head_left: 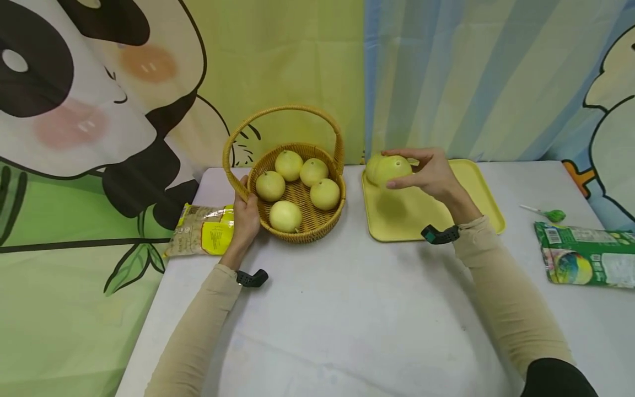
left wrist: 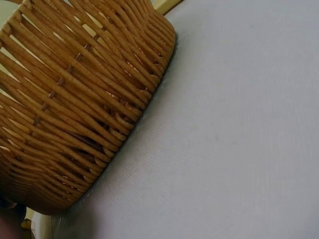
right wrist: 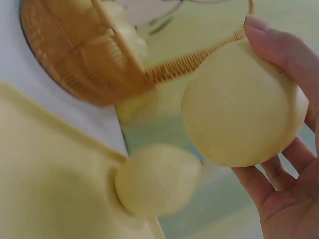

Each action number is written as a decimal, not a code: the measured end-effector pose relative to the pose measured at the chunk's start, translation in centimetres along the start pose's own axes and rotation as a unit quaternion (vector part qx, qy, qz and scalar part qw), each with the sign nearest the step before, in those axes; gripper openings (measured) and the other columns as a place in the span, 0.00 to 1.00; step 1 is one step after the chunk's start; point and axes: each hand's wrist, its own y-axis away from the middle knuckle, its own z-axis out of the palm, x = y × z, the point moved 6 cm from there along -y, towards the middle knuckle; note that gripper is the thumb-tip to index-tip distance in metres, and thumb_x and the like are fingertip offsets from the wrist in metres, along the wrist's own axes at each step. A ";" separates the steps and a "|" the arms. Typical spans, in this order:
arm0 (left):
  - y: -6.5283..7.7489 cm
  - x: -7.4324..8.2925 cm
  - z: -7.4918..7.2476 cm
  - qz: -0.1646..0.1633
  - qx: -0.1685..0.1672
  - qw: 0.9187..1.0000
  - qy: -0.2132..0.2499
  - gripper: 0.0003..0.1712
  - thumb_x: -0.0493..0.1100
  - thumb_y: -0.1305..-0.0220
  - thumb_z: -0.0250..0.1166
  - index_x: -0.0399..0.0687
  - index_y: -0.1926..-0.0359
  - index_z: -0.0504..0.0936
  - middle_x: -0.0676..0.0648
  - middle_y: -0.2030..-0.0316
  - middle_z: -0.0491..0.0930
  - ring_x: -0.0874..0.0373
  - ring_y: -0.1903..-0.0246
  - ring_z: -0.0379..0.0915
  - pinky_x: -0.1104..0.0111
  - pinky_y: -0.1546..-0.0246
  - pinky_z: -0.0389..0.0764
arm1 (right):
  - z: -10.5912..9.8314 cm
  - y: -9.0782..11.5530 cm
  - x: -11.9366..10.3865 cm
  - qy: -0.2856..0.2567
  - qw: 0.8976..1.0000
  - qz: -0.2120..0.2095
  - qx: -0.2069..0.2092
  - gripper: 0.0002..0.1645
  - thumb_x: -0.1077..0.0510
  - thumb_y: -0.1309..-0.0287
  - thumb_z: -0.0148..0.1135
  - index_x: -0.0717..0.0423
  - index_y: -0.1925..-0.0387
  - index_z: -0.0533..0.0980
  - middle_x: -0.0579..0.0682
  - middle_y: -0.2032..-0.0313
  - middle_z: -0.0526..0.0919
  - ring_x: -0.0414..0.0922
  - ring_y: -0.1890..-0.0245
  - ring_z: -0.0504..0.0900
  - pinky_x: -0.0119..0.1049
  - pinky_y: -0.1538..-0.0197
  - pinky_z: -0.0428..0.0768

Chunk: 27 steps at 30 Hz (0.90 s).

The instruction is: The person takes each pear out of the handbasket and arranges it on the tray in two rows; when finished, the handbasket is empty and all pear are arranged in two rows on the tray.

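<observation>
My right hand (head_left: 430,172) grips a round, pale yellow pear (right wrist: 244,104) between thumb and fingers, lifted over the yellow tray (head_left: 412,220). Just behind it, a second pear (right wrist: 157,180) sits at the tray's far left corner. My left hand (head_left: 244,220) holds the left side of a wicker basket (head_left: 310,236), where the tall handle (head_left: 285,108) meets the rim. Inside the basket lie several pears (head_left: 285,216), spaced around the woven bottom. In the left wrist view, the basket's side (left wrist: 84,94) fills the upper left and hides most of that hand.
Left of the basket lies a yellow and clear food packet (head_left: 200,229), partly behind my left hand. On the right are a green-wrapped lollipop (head_left: 554,215) and a green packet (head_left: 590,256). A printed cloth backdrop (head_left: 278,66) rises behind the white table (head_left: 342,309).
</observation>
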 end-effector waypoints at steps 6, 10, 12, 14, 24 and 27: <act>0.1 0.1 0.0 0.005 -0.003 1.000 -0.005 0.34 0.36 0.18 0.41 0.44 0.16 0.51 0.41 0.17 0.55 0.55 0.19 0.52 0.61 0.16 0.54 | -4.3 -0.4 1.5 -0.018 0.998 0.031 0.049 0.36 0.73 0.51 0.81 0.66 0.38 0.82 0.49 0.42 0.89 0.43 0.37 0.81 0.29 0.49 0.88; 0.6 1.3 0.3 -0.017 -0.010 1.000 -0.007 0.35 0.34 0.18 0.39 0.42 0.15 0.47 0.40 0.16 0.50 0.53 0.17 0.48 0.61 0.15 0.50 | -5.8 -0.5 3.0 0.024 0.995 0.066 0.071 0.36 0.67 0.49 0.82 0.60 0.36 0.82 0.42 0.42 0.89 0.47 0.31 0.76 0.32 0.42 0.84; 1.0 2.2 0.5 -0.025 -0.012 1.000 -0.004 0.35 0.33 0.19 0.39 0.39 0.15 0.46 0.38 0.16 0.49 0.51 0.17 0.46 0.60 0.15 0.49 | -6.2 -0.7 3.7 0.046 0.993 0.077 0.075 0.36 0.64 0.49 0.83 0.58 0.36 0.83 0.39 0.43 0.89 0.49 0.27 0.73 0.40 0.31 0.78; 1.4 3.0 0.6 -0.026 -0.012 1.000 0.000 0.35 0.33 0.19 0.39 0.37 0.16 0.47 0.36 0.16 0.49 0.50 0.17 0.46 0.59 0.15 0.50 | -6.5 -0.9 4.5 0.060 0.992 0.086 0.074 0.37 0.63 0.49 0.84 0.57 0.36 0.83 0.38 0.43 0.89 0.50 0.24 0.69 0.51 0.22 0.67; 1.5 3.4 0.6 -0.021 -0.011 1.000 -0.007 0.35 0.32 0.19 0.39 0.39 0.16 0.48 0.37 0.16 0.50 0.48 0.17 0.48 0.59 0.15 0.51 | -7.4 -1.2 7.9 0.077 0.986 0.128 0.068 0.39 0.56 0.47 0.84 0.53 0.33 0.81 0.42 0.34 0.84 0.51 0.20 0.63 0.60 0.16 0.55; 1.6 3.5 0.6 -0.023 -0.008 1.000 -0.008 0.35 0.33 0.19 0.39 0.39 0.16 0.48 0.37 0.16 0.50 0.49 0.17 0.48 0.59 0.15 0.51 | -7.6 -1.3 8.8 0.064 0.987 0.132 0.067 0.39 0.57 0.46 0.83 0.54 0.32 0.80 0.44 0.33 0.83 0.51 0.19 0.62 0.58 0.15 0.52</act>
